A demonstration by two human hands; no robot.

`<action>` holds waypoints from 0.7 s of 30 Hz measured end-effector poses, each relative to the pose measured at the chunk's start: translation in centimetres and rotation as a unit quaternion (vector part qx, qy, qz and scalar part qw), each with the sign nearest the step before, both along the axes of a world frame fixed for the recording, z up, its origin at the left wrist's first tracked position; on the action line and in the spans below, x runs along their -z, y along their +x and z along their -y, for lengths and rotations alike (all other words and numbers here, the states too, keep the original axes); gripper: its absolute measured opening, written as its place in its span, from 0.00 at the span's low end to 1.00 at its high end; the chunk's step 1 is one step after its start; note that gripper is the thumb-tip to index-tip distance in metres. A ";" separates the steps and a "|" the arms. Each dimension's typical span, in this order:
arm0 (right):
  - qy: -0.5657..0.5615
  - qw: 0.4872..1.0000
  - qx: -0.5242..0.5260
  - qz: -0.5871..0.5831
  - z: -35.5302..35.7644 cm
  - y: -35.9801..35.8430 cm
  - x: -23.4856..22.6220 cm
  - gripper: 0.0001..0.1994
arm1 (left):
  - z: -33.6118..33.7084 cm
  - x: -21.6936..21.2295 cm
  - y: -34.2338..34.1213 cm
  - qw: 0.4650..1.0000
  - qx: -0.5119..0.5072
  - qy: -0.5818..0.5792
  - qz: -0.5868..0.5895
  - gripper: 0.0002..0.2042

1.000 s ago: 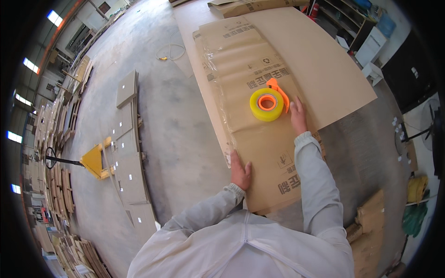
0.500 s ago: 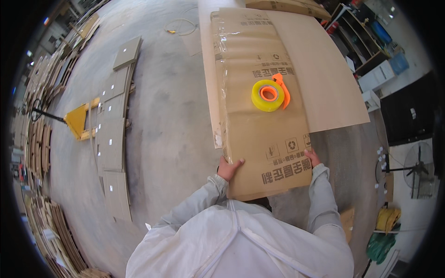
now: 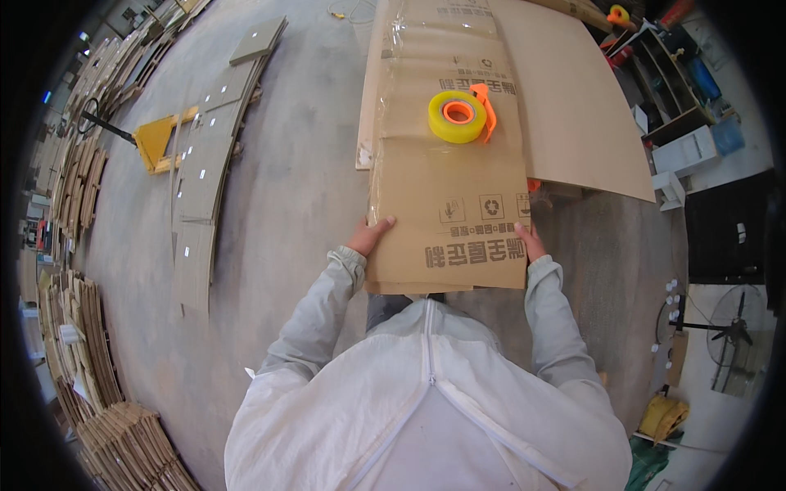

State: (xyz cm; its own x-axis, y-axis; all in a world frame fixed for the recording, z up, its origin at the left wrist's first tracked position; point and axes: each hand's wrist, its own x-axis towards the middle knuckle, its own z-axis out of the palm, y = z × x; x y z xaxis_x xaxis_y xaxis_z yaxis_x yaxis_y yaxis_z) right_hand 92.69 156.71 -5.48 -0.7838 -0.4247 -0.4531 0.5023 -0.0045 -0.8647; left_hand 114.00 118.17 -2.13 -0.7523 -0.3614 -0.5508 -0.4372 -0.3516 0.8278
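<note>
A long, flat brown cardboard package (image 3: pixel 450 176) stretches away from me, with dark printing and shiny clear tape along its left side. Its near end juts out past the large pale board (image 3: pixel 573 123) beneath it. My left hand (image 3: pixel 369 236) grips the left edge near that end, thumb on top and fingers hidden below. Opposite it, my right hand (image 3: pixel 533 242) is closed on the right edge, its fingers also mostly hidden. A yellow roll of tape (image 3: pixel 444 125) with an orange dispenser (image 3: pixel 488 110) lies on top of the package, beyond both hands.
To the left, a row of flat brown panels (image 3: pixel 201 200) lies by a yellow pallet jack (image 3: pixel 153 146). Stacks of cardboard (image 3: pixel 78 344) line the far left. On the right are a shelf (image 3: pixel 667 90), a black panel (image 3: pixel 729 229) and a fan (image 3: pixel 733 331).
The view has shifted, and the package's near end, my hands and the tape roll appear higher in it. More of the package now overhangs the board. Both hands keep their hold.
</note>
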 end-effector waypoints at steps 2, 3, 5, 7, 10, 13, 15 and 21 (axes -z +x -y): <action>0.058 0.997 -0.012 -0.040 -1.2 1.3 -0.5 0.29 | -1.1 -1.6 1.7 0.997 0.013 -0.063 0.053 0.33; 0.092 0.994 -0.017 -0.047 -1.6 2.2 -0.9 0.30 | -1.7 -2.5 2.6 0.992 0.021 -0.097 0.076 0.34; 0.250 0.965 -0.048 -0.066 -1.8 4.0 -2.2 0.30 | -2.7 -3.9 4.0 0.955 0.078 -0.213 0.192 0.37; 0.402 0.909 -0.050 -0.093 -0.9 5.9 -3.3 0.33 | -3.6 -4.7 4.9 0.931 0.090 -0.270 0.227 0.39; 0.569 0.806 -0.023 -0.158 0.8 8.6 -4.5 0.37 | -4.8 -4.7 5.4 0.939 0.052 -0.272 0.201 0.40; 0.604 0.764 -0.004 -0.225 1.5 9.5 -5.2 0.35 | -5.1 -4.2 5.4 0.942 0.034 -0.271 0.195 0.40; 0.588 0.771 -0.006 -0.243 1.4 9.5 -5.6 0.33 | -5.0 -4.0 5.3 0.953 0.016 -0.254 0.162 0.40; 0.592 0.772 0.000 -0.231 1.4 9.5 -6.0 0.29 | -6.1 -3.9 5.7 0.917 -0.004 -0.308 0.252 0.46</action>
State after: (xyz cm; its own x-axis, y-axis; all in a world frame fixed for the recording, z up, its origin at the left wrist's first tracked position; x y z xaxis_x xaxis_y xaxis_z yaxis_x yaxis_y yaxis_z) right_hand 102.22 155.29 0.52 -0.9777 0.0730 -0.1967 0.1394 0.9268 -0.3487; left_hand 119.72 124.23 1.73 -0.4529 -0.7256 -0.5181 -0.8189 0.1088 0.5635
